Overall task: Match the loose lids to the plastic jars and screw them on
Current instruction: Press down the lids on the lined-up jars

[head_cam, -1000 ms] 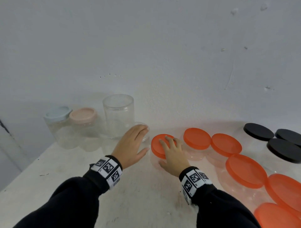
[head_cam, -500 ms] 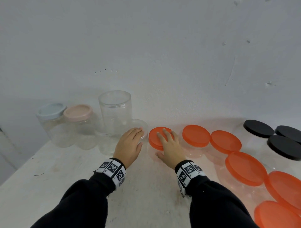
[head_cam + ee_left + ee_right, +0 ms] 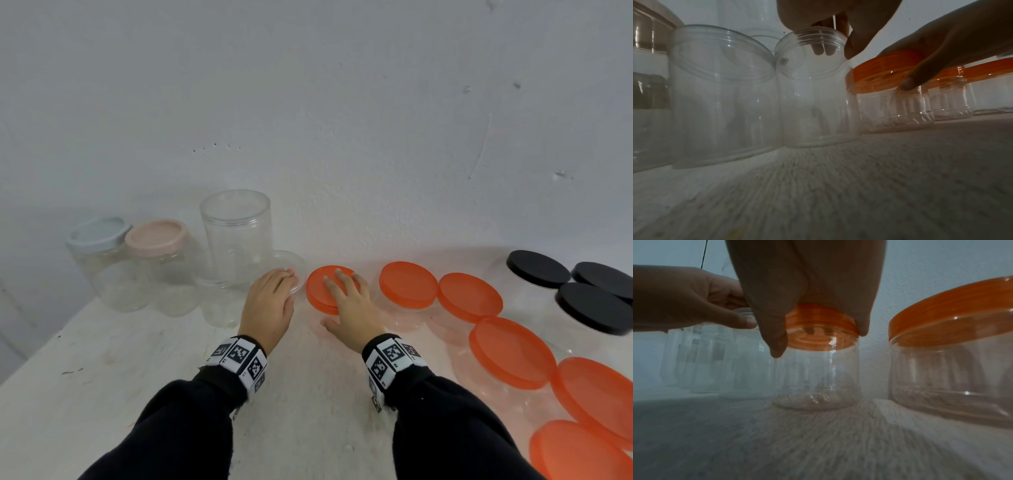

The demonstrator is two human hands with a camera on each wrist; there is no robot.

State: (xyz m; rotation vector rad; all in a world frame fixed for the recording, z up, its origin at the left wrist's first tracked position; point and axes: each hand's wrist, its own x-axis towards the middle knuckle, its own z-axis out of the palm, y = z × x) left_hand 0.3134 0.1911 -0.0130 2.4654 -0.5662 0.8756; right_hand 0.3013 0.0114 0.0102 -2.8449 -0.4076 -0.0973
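Note:
An open clear jar (image 3: 296, 274) stands lidless on the white table (image 3: 308, 394). My left hand (image 3: 284, 284) lies over its mouth; in the left wrist view the fingers (image 3: 818, 48) curl over the threaded rim and the thumb (image 3: 853, 48) presses the outside of this jar (image 3: 813, 105). Just right of it, my right hand (image 3: 337, 296) covers an orange lid (image 3: 320, 291) seated on a short clear jar (image 3: 818, 378). Its thumb (image 3: 777, 347) hooks down over the rim of the lid (image 3: 818, 327). The two hands are nearly touching.
At the back left stand jars with a pale blue lid (image 3: 97, 233) and a pink lid (image 3: 156, 236), a tall clear jar (image 3: 236, 236) and another open jar (image 3: 219, 305). Several orange-lidded jars (image 3: 407, 284) and black-lidded ones (image 3: 537, 270) crowd the right. A wall rises close behind.
My left hand has slid from beside the open jar onto its mouth, thumb drawn in. The right hand stays on the orange lid.

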